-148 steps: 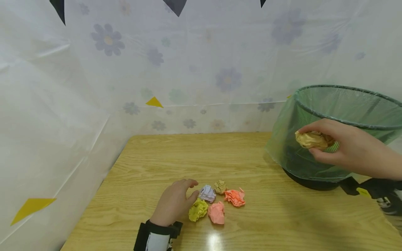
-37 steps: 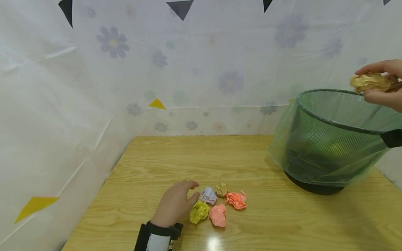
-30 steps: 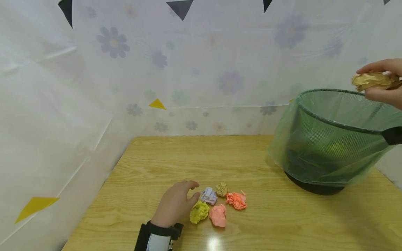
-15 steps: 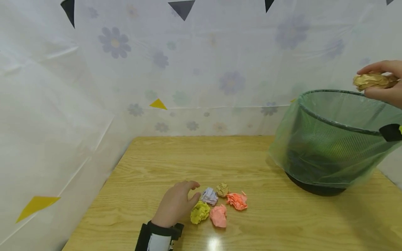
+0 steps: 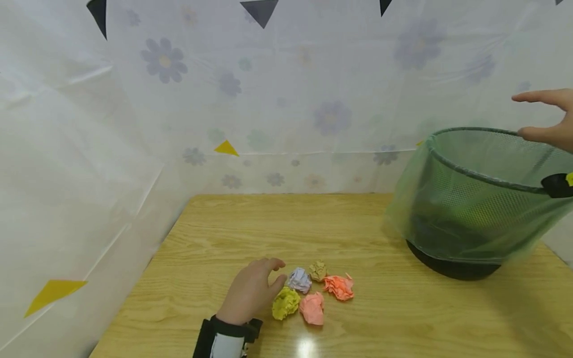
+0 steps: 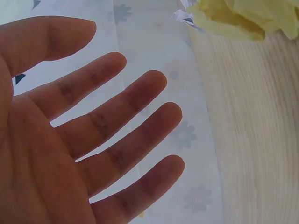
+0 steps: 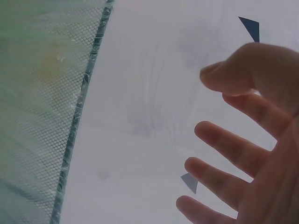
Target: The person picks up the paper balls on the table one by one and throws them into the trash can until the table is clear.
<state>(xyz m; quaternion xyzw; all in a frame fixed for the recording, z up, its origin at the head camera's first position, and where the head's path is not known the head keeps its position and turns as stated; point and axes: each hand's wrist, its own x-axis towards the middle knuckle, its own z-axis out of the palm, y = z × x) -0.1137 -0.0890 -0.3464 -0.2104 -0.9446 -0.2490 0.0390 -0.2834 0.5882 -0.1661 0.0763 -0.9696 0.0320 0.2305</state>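
Note:
Over the rim of a mesh wastebasket [image 5: 465, 174] lined with a green plastic bag, my right hand [image 5: 555, 117] is spread with nothing in it. In the right wrist view its fingers [image 7: 233, 144] are parted, beside the basket's rim. My left hand [image 5: 251, 291] rests at the table with relaxed, parted fingers [image 6: 135, 107], holding nothing. Close by its thumb lie crumpled paper balls: yellow [image 5: 285, 303], pale lilac [image 5: 299, 280], tan [image 5: 318, 271], orange [image 5: 339, 287] and pink [image 5: 312, 308]. A blurred yellowish patch shows through the basket's mesh.
The wooden table [image 5: 268, 223] meets a flower-printed white sheet [image 5: 286, 99] at the back and left. The wastebasket stands at the table's right side, and the paper balls cluster front centre. Each wrist wears a black strap [image 5: 228, 327].
My right hand carried a gold crumpled paper ball up over the wastebasket, then let it go; it is gone from the fingers now. The left hand and the other balls stay put.

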